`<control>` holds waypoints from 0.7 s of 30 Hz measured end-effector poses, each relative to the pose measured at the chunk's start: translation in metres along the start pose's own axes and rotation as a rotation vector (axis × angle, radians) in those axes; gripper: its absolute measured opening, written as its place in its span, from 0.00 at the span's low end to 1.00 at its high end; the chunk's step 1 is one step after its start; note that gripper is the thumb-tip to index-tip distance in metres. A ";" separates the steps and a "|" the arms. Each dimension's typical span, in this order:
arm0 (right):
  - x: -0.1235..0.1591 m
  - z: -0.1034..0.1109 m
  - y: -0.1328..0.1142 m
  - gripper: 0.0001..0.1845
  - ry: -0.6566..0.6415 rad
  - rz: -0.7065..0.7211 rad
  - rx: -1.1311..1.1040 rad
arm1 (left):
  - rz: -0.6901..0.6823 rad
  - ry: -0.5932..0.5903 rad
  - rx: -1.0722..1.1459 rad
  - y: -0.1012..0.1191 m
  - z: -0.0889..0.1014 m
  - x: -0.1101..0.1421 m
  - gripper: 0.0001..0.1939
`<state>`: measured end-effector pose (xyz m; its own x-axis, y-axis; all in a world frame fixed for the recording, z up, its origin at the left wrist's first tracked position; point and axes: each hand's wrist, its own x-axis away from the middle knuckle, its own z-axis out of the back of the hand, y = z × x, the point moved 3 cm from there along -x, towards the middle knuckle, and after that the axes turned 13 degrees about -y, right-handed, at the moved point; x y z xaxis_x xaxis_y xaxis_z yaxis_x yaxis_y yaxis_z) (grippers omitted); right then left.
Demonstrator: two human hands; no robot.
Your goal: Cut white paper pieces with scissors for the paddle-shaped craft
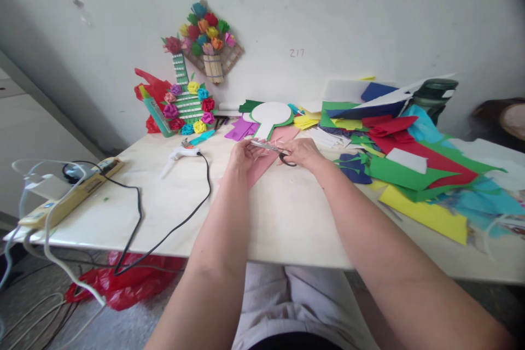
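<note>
My right hand point(302, 152) is closed around the dark handles of a pair of scissors point(288, 161), whose metal blades point left. The blade tips reach the fingers of my left hand point(241, 154). Those fingers are bent and pinched together; a small pale piece may be between them, too small to make out. Beneath both hands a sheet of pink paper point(260, 168) lies on the white table point(287, 219). Just beyond them is a white round-headed cutout with a handle point(271, 115), backed by green.
Coloured paper sheets point(410, 175) and white strips point(322, 136) are heaped at right. At left are a glue gun point(180, 157) with a black cord, a power strip point(74, 194) and a glue bottle point(156, 115). Paper-flower crafts point(188, 95) stand against the wall.
</note>
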<state>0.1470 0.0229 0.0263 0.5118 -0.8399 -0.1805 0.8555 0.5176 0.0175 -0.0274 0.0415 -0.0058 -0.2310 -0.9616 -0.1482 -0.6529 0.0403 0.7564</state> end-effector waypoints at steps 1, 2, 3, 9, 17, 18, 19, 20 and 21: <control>0.000 0.000 0.000 0.22 -0.001 0.004 0.000 | 0.001 -0.001 0.004 0.000 0.000 0.000 0.06; 0.000 0.000 0.000 0.23 -0.002 0.009 0.002 | 0.001 -0.001 0.009 0.000 0.000 0.000 0.06; 0.000 0.000 0.000 0.23 -0.004 0.013 0.005 | 0.002 -0.001 0.012 -0.001 0.000 0.000 0.06; 0.001 0.000 0.000 0.25 -0.020 0.010 0.015 | 0.019 -0.021 0.012 -0.003 -0.001 -0.001 0.07; -0.001 -0.001 -0.001 0.26 -0.023 0.022 0.008 | 0.015 -0.015 -0.001 -0.002 -0.001 -0.002 0.07; -0.001 -0.001 -0.001 0.25 -0.023 0.024 0.007 | 0.018 -0.012 -0.001 -0.002 -0.001 -0.002 0.07; -0.001 -0.001 -0.001 0.25 -0.022 0.027 0.004 | 0.021 -0.009 0.000 -0.002 -0.001 -0.002 0.07; -0.001 0.000 -0.001 0.25 -0.023 0.028 -0.001 | 0.023 -0.005 0.001 -0.002 -0.001 -0.002 0.07; 0.000 0.000 -0.001 0.24 -0.027 0.027 -0.007 | 0.025 -0.001 0.004 -0.002 -0.001 -0.002 0.07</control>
<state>0.1457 0.0226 0.0263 0.5370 -0.8295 -0.1533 0.8406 0.5414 0.0155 -0.0248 0.0427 -0.0060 -0.2483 -0.9600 -0.1296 -0.6496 0.0658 0.7574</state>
